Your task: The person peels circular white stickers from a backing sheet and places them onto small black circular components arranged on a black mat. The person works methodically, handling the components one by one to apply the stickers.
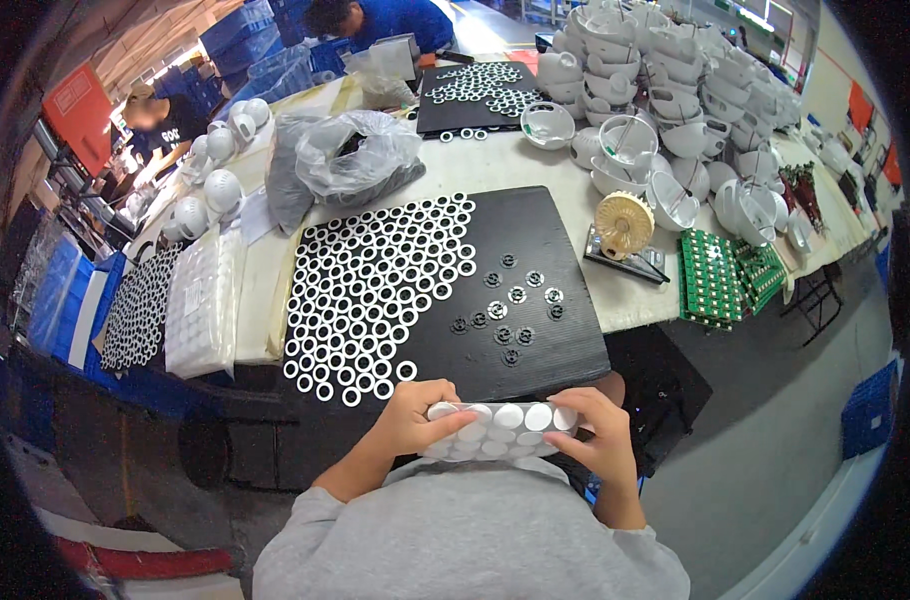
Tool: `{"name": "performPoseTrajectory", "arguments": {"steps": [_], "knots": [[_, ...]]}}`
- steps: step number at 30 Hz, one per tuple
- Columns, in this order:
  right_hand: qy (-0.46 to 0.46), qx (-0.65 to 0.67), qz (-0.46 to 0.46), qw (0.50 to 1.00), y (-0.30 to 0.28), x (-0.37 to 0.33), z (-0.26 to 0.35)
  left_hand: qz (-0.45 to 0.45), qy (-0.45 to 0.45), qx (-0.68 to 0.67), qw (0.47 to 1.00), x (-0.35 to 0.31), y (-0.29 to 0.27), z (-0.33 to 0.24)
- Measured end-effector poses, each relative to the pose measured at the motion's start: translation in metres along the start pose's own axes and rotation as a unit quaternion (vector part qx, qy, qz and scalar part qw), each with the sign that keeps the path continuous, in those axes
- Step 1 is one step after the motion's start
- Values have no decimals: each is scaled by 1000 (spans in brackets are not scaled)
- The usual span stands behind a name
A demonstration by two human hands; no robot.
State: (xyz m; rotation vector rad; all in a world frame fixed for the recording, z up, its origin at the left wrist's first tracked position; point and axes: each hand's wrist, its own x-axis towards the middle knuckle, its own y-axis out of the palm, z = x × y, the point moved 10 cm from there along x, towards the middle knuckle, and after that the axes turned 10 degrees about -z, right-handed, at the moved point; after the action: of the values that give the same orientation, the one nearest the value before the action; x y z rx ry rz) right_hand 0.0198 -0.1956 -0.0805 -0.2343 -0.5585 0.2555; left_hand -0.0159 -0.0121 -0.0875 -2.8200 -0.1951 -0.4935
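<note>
In front of my body I hold a sheet of round white stickers or pads (508,416), set out in rows and bent along its upper edge. My left hand (415,418) is closed on its left end, thumb over the front. My right hand (597,436) grips the right end, thumb and fingers on either side. Just beyond lies a black corrugated board (560,350), its left part covered with many white rings (350,396) with dark centres. Several small black round parts (512,356) lie loose to the right of the rings.
Bagged white round parts (203,305) and another ring-covered board (140,310) lie left. A grey plastic bag (360,160) stands behind. White housings (625,140), a yellowish round fixture (625,225) and green circuit boards (710,280) fill the right. Two people work across and at left.
</note>
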Motion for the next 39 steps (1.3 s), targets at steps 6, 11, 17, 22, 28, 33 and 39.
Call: {"name": "performPoseTrajectory", "arguments": {"steps": [6, 11, 17, 22, 28, 33, 39], "knots": [[-13, -16, 11, 1000, 7, -4, -8, 17, -23, -22, 999, -3, 1, 5], [38, 3, 58, 998, 12, -3, -13, 45, -55, -28, 997, -2, 5, 8], [83, -15, 58, 995, 13, -12, -30, 60, -73, -18, 995, -2, 10, 9], [82, 19, 50, 995, 12, -13, -28, 48, -94, -21, 994, -3, 6, 16], [149, 140, 44, 978, 16, -14, -36, 35, -127, -46, 990, -8, 1, 29], [109, 73, 97, 987, 22, -8, -29, 22, -152, -54, 987, -12, -4, 32], [97, 47, 140, 984, 26, 4, -20, 1, -195, -64, 979, -18, -12, 41]]}}
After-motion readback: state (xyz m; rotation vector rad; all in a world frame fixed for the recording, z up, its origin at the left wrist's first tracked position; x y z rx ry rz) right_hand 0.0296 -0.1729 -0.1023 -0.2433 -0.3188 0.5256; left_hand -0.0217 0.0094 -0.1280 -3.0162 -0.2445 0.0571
